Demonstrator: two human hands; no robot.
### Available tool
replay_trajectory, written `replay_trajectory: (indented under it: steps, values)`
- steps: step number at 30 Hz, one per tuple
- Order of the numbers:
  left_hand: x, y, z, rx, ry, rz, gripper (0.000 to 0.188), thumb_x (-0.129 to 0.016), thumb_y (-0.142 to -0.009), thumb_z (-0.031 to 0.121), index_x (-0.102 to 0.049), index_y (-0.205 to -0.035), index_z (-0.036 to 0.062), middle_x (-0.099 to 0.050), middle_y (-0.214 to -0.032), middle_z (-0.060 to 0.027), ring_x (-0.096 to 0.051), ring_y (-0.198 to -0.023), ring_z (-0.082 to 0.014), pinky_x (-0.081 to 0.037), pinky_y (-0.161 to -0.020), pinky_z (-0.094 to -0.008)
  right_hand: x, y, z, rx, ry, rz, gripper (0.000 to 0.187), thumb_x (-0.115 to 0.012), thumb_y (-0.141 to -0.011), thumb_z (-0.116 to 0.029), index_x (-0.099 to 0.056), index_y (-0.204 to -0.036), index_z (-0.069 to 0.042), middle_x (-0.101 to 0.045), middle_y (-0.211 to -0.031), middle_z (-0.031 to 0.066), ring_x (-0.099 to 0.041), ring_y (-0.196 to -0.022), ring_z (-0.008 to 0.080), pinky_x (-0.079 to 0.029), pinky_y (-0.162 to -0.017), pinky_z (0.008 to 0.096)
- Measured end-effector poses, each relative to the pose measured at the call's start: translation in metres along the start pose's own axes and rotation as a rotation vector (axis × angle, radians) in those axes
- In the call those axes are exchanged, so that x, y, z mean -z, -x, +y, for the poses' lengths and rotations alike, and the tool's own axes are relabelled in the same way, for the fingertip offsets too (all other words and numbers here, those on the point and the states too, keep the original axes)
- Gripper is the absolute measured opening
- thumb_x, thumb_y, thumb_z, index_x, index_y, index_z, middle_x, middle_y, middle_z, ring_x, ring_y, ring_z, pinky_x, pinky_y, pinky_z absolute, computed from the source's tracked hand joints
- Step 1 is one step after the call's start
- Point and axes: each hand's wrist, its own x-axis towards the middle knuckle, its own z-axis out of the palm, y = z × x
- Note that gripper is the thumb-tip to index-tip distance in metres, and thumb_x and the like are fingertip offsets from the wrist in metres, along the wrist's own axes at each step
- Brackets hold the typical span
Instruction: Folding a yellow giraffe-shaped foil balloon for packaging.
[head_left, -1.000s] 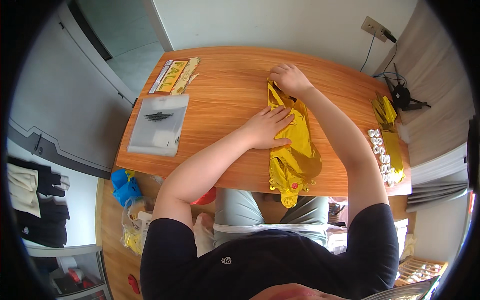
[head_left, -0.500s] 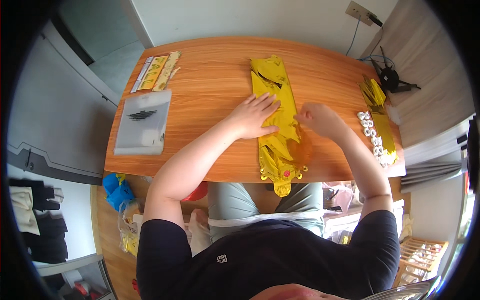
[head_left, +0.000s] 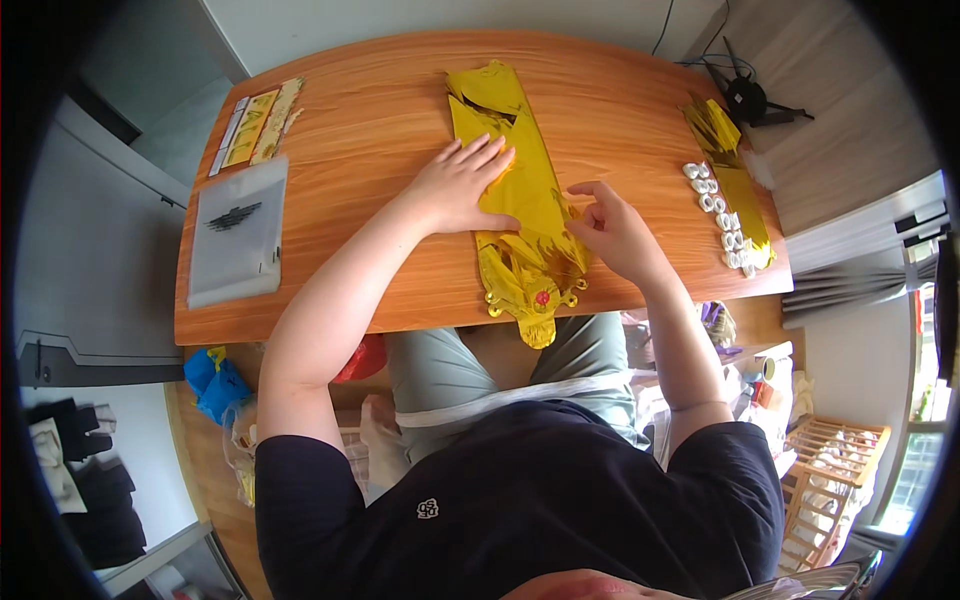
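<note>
A deflated gold foil balloon [head_left: 525, 165] lies lengthwise on the wooden table [head_left: 370, 130]. Its surface is creased, and a torn-looking fold with a dark gap shows near the far end. The near end, with small round knobs and a red dot, hangs a little over the table's front edge. My left hand [head_left: 458, 190] rests flat on the balloon's left side with fingers spread. Just beside the balloon's right edge is my right hand [head_left: 612, 232], its index finger and thumb apart and the other fingers curled; nothing shows between them.
At the left lie a clear plastic sleeve [head_left: 225, 270] with thin black sticks [head_left: 235, 217] on it, and colourful printed strips [head_left: 250, 130]. Several small white tape rolls [head_left: 707, 203] line the right side beside more gold foil [head_left: 740, 200]. A black device with antennas [head_left: 745, 98] stands behind.
My right hand has gone from a blurred, closed shape to thumb and index finger apart. The foil's right near part lies flatter. The whole view has shifted, with the table appearing further up-left.
</note>
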Motion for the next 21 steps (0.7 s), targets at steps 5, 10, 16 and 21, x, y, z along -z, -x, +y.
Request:
replay_trajectory:
  steps: [5,10,16,21]
  values:
    - [-0.003,0.001,-0.002,-0.020,0.053,0.057,0.121,-0.056,-0.076,0.089,-0.027,-0.161,0.0090,-0.026,-0.168,-0.0150,-0.020,-0.157,-0.0293,-0.018,-0.127,-0.0482,-0.006,0.004,-0.009,0.156,-0.062,0.101,0.040,-0.067,-0.096,-0.005,-0.055,-0.134,-0.003,-0.053,-0.079,-0.0024,-0.052,-0.075,0.0062,-0.045,-0.072,0.0223]
    - [-0.007,0.003,-0.004,-0.023,0.074,0.092,0.117,-0.058,-0.077,0.087,-0.030,-0.160,0.0103,-0.028,-0.167,-0.0149,-0.022,-0.156,-0.0286,-0.019,-0.127,-0.0487,-0.020,0.016,-0.030,0.274,-0.153,-0.040,0.041,-0.063,-0.102,-0.010,-0.052,-0.141,-0.003,-0.063,-0.096,0.0061,-0.061,-0.096,0.0131,-0.049,-0.090,0.0276]
    - [-0.004,0.004,-0.001,-0.012,0.071,0.089,0.114,-0.063,-0.077,0.080,-0.029,-0.161,0.0109,-0.028,-0.167,-0.0140,-0.023,-0.156,-0.0293,-0.019,-0.127,-0.0476,-0.009,0.008,-0.024,0.453,0.084,0.013,0.056,-0.063,-0.094,-0.003,-0.045,-0.147,-0.003,-0.061,-0.135,0.0150,-0.063,-0.118,0.0314,-0.049,-0.099,0.0387]
    - [0.004,0.006,0.003,0.019,0.070,0.035,0.112,-0.066,-0.079,0.076,-0.027,-0.162,0.0108,-0.026,-0.168,-0.0131,-0.022,-0.156,-0.0294,-0.018,-0.127,-0.0457,0.020,-0.017,-0.026,0.829,0.681,-0.099,0.029,-0.078,-0.076,-0.006,-0.076,-0.104,-0.014,-0.062,-0.139,0.0063,-0.061,-0.117,0.0270,-0.048,-0.100,0.0419]
